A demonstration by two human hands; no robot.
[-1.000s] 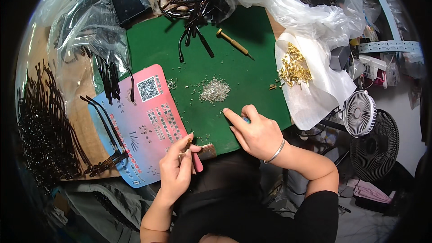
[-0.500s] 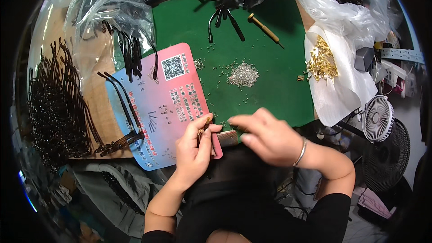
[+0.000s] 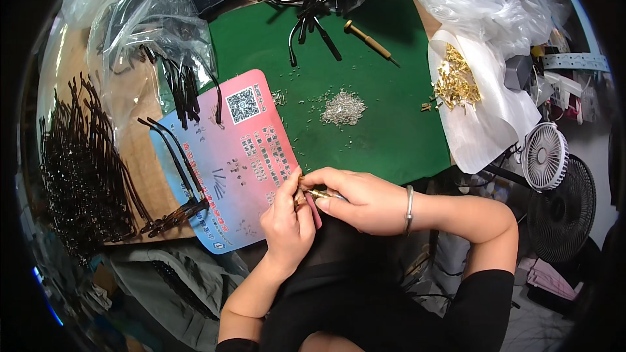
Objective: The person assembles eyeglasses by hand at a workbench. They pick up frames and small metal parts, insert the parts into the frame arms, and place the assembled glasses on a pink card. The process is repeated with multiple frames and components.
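Small gold-coloured piece [image 3: 300, 182]: held at the left fingertips, by the right edge of a card; detail partly hidden.
Left hand [image 3: 285, 221]: thumb and fingers pinched round that piece.
Right hand [image 3: 368, 203]: fingers closed round a slim metal tool [image 3: 317, 193], pointed at the piece; contact cannot be told.
Card [image 3: 228, 146]: pink and blue, printed with rows of characters and a square code [image 3: 242, 104]; tiny parts are scattered on it.
Green mat [image 3: 398, 137]: topped by a silver heap of tiny pieces [image 3: 343, 108] and a gold-handled screwdriver [image 3: 370, 42].
White sheet [image 3: 482, 133]: piled with gold-coloured parts [image 3: 458, 78].
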